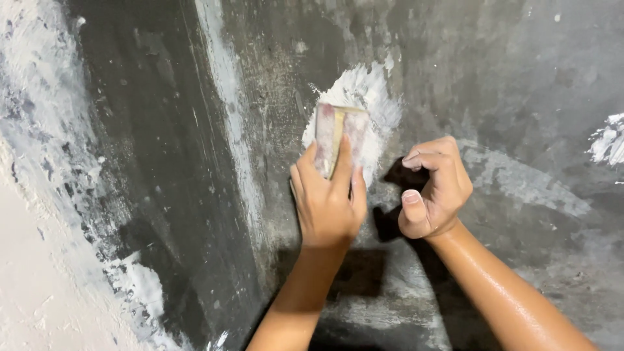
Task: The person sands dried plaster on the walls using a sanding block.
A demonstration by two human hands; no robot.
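Note:
My left hand (328,201) presses a folded, dusty piece of sandpaper (338,133) flat against a dark grey wall (507,78), fingers spread over its lower half. The sandpaper lies on a white patch of filler (374,97). My right hand (432,192) is curled into a loose fist just right of the left hand, close to the wall, with nothing visible in it.
A vertical white streak (227,97) runs down the wall left of the patch. A wide rough white area (39,247) covers the far left. Smaller white marks (608,140) sit at the right edge.

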